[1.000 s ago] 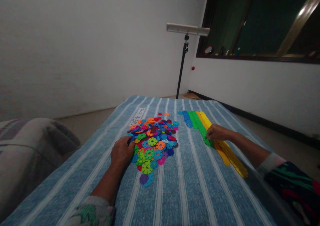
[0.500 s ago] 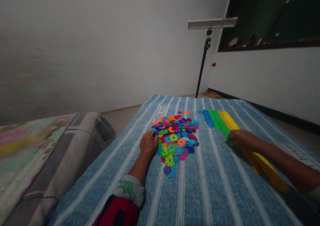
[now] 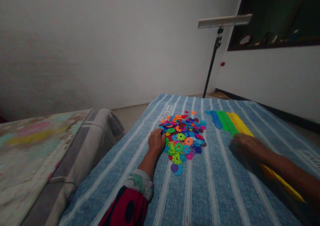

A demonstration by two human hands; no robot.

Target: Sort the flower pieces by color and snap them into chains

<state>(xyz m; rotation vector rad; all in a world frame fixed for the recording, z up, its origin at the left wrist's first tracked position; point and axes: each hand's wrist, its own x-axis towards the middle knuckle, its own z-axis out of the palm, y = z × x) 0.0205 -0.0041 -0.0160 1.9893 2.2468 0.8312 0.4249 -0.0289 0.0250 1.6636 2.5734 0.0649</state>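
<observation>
My left hand (image 3: 157, 141) rests at the left edge of a heap of colourful notched plastic discs (image 3: 183, 137), its fingers curled in against the pieces. A dark blue disc shows by its fingertips; whether it is gripped is hidden. To the right, my right hand (image 3: 244, 145) is closed at the near end of a row of overlapping green discs (image 3: 225, 121). Anything in its fingers is hidden. Beside the green row lie a short blue row (image 3: 216, 120), an orange row (image 3: 233, 120) and a long yellow row (image 3: 241, 123), the last two partly covered by my right forearm.
A blue striped cloth (image 3: 197, 192) covers the table. Two loose discs, one of them orange (image 3: 193, 112), lie beyond the heap. At left stands a surface draped with a patterned cover (image 3: 37, 142). Behind the table is a lamp on a black stand (image 3: 211, 62).
The view has swung slightly left, so everything sits further right. My right hand and forearm have shifted a little towards me, covering more of the orange row. My left hand stays at the heap.
</observation>
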